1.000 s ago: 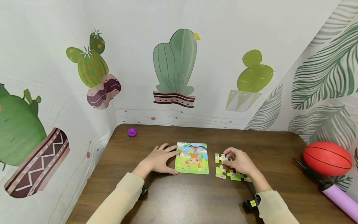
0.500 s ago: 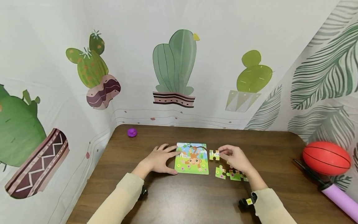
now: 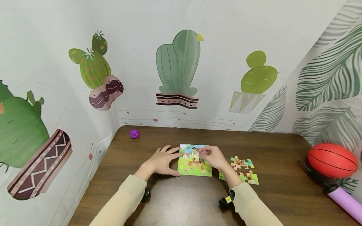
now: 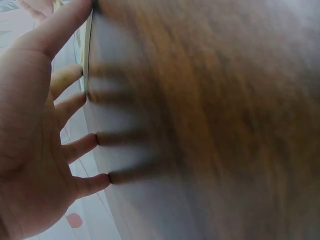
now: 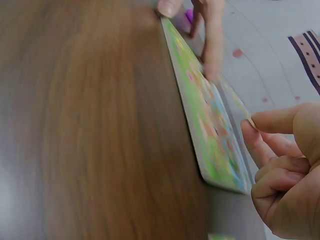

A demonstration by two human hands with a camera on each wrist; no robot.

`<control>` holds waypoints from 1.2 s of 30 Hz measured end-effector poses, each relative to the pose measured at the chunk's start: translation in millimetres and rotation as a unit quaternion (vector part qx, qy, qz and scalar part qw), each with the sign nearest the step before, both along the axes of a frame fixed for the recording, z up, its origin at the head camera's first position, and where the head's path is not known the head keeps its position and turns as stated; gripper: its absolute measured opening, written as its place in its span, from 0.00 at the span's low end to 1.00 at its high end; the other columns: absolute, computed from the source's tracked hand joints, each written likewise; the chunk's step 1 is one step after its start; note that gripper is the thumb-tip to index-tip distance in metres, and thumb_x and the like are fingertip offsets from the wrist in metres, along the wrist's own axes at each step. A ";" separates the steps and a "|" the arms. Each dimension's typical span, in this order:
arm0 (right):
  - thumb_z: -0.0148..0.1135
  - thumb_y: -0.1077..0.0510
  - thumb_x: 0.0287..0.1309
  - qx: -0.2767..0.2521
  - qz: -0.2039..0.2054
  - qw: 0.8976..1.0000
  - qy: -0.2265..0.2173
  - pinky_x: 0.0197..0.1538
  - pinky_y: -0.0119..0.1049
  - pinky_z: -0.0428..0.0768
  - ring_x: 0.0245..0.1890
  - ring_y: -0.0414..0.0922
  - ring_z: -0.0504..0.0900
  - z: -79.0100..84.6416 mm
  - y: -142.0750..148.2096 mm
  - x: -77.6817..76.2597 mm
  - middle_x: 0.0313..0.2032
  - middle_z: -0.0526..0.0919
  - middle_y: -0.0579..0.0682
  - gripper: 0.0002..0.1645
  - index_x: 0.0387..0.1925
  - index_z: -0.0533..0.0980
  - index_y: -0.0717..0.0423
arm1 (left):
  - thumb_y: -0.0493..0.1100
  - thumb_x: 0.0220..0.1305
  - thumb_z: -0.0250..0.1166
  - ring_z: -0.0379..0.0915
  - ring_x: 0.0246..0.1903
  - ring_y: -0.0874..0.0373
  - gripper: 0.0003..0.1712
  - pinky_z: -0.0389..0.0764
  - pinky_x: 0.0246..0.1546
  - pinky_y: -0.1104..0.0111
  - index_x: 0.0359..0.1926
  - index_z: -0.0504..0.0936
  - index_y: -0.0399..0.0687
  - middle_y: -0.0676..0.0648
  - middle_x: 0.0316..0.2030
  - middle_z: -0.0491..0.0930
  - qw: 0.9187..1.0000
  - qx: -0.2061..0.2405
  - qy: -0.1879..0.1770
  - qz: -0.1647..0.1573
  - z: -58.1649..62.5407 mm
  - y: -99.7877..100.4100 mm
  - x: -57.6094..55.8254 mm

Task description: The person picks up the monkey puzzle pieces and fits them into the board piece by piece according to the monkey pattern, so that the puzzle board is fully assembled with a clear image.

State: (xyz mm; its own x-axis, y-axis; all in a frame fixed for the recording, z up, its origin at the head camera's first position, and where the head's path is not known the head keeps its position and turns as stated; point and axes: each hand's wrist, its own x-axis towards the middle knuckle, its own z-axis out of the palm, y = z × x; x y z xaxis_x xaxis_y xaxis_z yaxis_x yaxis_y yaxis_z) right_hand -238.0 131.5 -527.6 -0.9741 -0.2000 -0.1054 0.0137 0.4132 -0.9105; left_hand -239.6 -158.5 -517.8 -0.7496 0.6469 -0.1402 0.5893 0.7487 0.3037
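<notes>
A square puzzle board (image 3: 188,172) with a picture of a monkey lies flat on the brown table. My left hand (image 3: 162,161) is spread beside it, fingertips at its left edge and on the table, as the left wrist view also shows of the fingers (image 4: 75,107). Between thumb and fingers, my right hand (image 3: 215,158) pinches a puzzle piece (image 3: 195,154) with a house on it, over the upper part of the board. The right wrist view shows this piece edge-on and tilted, above the board's surface. Several loose puzzle pieces (image 3: 252,178) lie right of the board, partly hidden by the right forearm.
A small purple toy duck (image 3: 134,134) sits at the table's back left. On the right are a red ball (image 3: 332,160) and a lilac pump (image 3: 343,197) with a black nozzle. A cloth wall (image 3: 135,62) printed with cacti stands behind the table (image 3: 175,204).
My right hand has pinched the house piece among the loose pieces and carried it left over the board. The left hand stays in place.
</notes>
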 end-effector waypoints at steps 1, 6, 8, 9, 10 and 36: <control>0.69 0.60 0.65 -0.005 -0.001 1.000 -0.004 0.39 0.41 0.83 0.38 0.47 0.85 -1.0 -4.2 -0.5 0.39 0.88 0.51 0.11 0.47 0.86 0.60 | 0.75 0.57 0.70 0.46 0.77 0.35 0.54 0.53 0.69 0.32 0.80 0.64 0.64 0.51 0.80 0.56 1.000 0.002 0.000 -0.001 -0.2 0.3 -0.2; 0.69 0.61 0.64 -0.014 -0.003 1.000 -0.021 0.34 0.40 0.81 0.34 0.47 0.83 -7.3 -20.1 -3.7 0.39 0.87 0.51 0.10 0.46 0.86 0.61 | 0.75 0.57 0.69 0.46 0.77 0.36 0.54 0.54 0.69 0.33 0.80 0.64 0.64 0.52 0.80 0.56 1.000 -0.002 0.001 0.001 -1.0 0.9 -0.7; 0.69 0.62 0.64 -0.013 -0.003 1.000 -0.026 0.33 0.39 0.80 0.33 0.47 0.82 -9.1 -25.1 -5.0 0.38 0.87 0.52 0.10 0.46 0.85 0.61 | 0.75 0.57 0.69 0.46 0.77 0.36 0.54 0.53 0.69 0.33 0.80 0.64 0.64 0.51 0.80 0.56 1.000 -0.004 0.001 0.002 -0.7 0.8 -0.5; 0.69 0.62 0.64 -0.012 -0.004 1.000 -0.027 0.32 0.39 0.80 0.32 0.46 0.82 -10.1 -27.2 -5.7 0.37 0.87 0.52 0.10 0.46 0.85 0.62 | 0.75 0.57 0.69 0.46 0.77 0.36 0.54 0.53 0.69 0.33 0.80 0.64 0.64 0.51 0.80 0.56 1.000 -0.004 0.001 0.003 -0.6 0.7 -0.3; 0.69 0.62 0.64 -0.012 -0.003 1.000 -0.028 0.32 0.39 0.80 0.32 0.46 0.82 -10.9 -29.4 -6.3 0.37 0.87 0.52 0.11 0.46 0.85 0.62 | 0.76 0.57 0.69 0.46 0.77 0.36 0.55 0.53 0.70 0.33 0.80 0.63 0.64 0.51 0.80 0.56 1.000 -0.006 0.000 0.003 -0.5 0.6 -0.2; 0.72 0.54 0.63 0.089 -0.008 0.996 -0.002 0.33 0.39 0.82 0.31 0.43 0.85 0.9 -35.2 -8.2 0.32 0.88 0.46 0.10 0.42 0.87 0.55 | 0.76 0.57 0.67 0.45 0.77 0.34 0.53 0.53 0.68 0.30 0.81 0.60 0.74 0.49 0.81 0.53 1.000 -0.021 -0.002 0.003 2.8 4.0 0.8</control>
